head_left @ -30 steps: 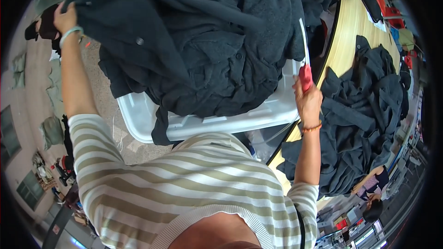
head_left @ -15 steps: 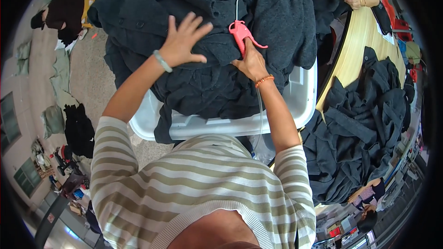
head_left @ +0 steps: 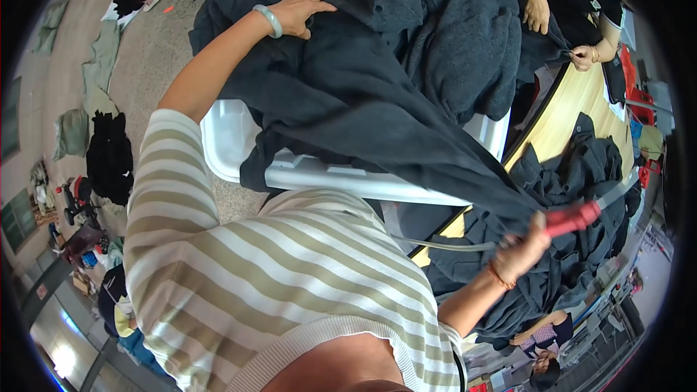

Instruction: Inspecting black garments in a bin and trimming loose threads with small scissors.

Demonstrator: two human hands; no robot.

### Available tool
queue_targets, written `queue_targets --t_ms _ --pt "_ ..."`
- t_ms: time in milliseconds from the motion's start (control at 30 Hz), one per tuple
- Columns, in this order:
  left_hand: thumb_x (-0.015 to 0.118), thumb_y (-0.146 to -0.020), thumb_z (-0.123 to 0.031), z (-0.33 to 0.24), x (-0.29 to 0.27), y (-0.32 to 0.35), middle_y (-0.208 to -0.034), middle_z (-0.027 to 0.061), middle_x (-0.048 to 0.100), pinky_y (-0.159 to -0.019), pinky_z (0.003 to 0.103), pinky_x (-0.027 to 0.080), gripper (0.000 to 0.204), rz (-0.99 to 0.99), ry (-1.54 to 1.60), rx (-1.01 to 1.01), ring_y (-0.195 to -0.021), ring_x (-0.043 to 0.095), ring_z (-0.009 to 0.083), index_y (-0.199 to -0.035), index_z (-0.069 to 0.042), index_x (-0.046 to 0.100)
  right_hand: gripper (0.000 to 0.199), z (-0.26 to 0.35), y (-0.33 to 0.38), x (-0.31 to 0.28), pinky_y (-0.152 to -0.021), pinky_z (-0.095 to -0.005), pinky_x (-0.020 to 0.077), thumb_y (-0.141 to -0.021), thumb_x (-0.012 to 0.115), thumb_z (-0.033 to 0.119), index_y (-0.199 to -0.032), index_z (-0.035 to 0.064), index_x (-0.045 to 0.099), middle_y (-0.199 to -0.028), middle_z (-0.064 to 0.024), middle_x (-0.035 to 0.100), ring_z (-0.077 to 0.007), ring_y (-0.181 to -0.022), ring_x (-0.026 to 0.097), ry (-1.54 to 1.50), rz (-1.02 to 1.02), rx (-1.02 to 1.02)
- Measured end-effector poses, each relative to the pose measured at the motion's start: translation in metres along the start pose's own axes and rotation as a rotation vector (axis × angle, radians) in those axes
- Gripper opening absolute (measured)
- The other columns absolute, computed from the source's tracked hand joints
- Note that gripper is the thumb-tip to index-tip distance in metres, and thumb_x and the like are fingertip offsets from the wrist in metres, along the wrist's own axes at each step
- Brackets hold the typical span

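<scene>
**Black garment (head_left: 363,131) stretched taut**

From the white tub (head_left: 223,152) it runs to four o'clock, right hand (head_left: 524,250) gripping a red air gun (head_left: 570,219) and, apparently, its end; left hand (head_left: 294,14) open at eleven. Seemingly mid-pull, the step calls for firm anchoring.

Matt cloth garment (head_left: 385,127), smooth plastic tub (head_left: 327,183)

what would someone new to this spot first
The red air blow gun at right likely grabs the eye first, motion-blurred in the right hand before a heap of dark garments on the wood-topped table. Next comes the dark garment stretching from that hand across the white tub at centre, with the left hand spread on dark cloth at upper left.
</scene>
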State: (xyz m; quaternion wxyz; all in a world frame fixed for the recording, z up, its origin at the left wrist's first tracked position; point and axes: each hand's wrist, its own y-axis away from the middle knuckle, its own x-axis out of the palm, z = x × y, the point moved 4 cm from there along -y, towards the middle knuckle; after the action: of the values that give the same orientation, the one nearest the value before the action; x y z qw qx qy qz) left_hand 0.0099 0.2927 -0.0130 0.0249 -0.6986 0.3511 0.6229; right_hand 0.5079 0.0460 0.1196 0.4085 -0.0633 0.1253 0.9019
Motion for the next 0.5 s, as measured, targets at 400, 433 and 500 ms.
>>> queue_targets --t_ms 400,433,500 --pt "0.078 -0.071 -0.045 -0.257 0.062 0.052 -0.115 0.0241 0.061 -0.091 0.04 0.045 0.074 0.123 0.681 0.468 -0.105 0.059 0.0368 -0.121 0.004 0.054 0.029 0.044 -0.003 -0.083 -0.08 -0.0305 0.0461 -0.086 0.065 0.017 -0.109 0.0005 0.059 -0.095 -0.006 0.061 -0.0148 -0.089 0.058 -0.145 -0.013 -0.244" --pt "0.078 -0.073 -0.036 -0.265 0.069 0.058 -0.109 0.0228 0.064 -0.088 0.037 0.047 0.065 0.283 0.736 0.344 -0.102 0.062 0.0349 -0.12 0.003 0.054 0.03 0.047 -0.007 -0.088 -0.082 -0.0306 0.0462 -0.086 0.066 0.018 -0.109 0.0005 0.059 -0.096 -0.0068 0.061 -0.015 -0.092 0.058 -0.091 0.014 -0.32" --pt "0.074 -0.081 -0.029 -0.273 0.04 0.076 -0.099 0.014 0.068 -0.084 0.032 0.049 0.051 0.283 1.23 0.468 -0.095 0.065 0.0245 -0.116 0.005 0.058 0.031 0.055 -0.009 -0.095 -0.085 -0.03 0.0466 -0.087 0.066 0.022 -0.108 -0.0011 0.061 -0.099 -0.0099 0.062 -0.0155 -0.097 0.059 0.394 -0.002 -0.806"
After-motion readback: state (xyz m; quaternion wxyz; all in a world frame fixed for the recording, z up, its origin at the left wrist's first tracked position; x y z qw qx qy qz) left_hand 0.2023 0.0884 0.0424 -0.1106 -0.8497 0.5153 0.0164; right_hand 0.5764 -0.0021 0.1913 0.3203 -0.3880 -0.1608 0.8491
